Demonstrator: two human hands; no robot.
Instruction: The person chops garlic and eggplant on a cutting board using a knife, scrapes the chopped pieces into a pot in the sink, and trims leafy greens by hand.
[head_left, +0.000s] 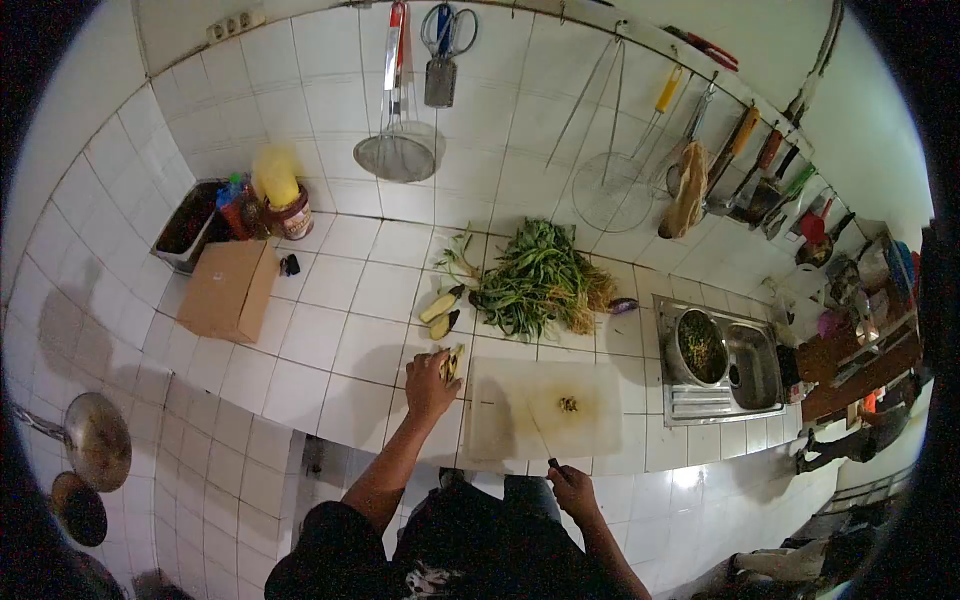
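Left hand (432, 382): one, reached out over the worktop (330, 350), fingers bent over eggplant pieces (453, 365); whether they were closed on them or only rested there, could not be told.

Right hand (571, 489): one, clamped on the handle of a knife (554, 463), low at the near edge of the board (595, 440); blade slanted up and leftward over the board.

Risks, as judged: fingers cut, should the left hand have crossed to the board while the blade stood out over it; pieces dropped or scattered, from a loose grasp on several at once; board shifted, from smooth tile beneath and its place near the worktop's front edge; scraps (569, 404) pushed off, from a sweep of the knife, which lay just left of them.

Position: eggplant pieces under and beside the left hand's fingers, on the worktop, just left of the board, well apart from the right hand. Two pale lengths (440, 305) farther back, beyond the left hand and apart from it. Greens (530, 280), one heap, behind the board; a purple eggplant (623, 305) at the heap's right end.
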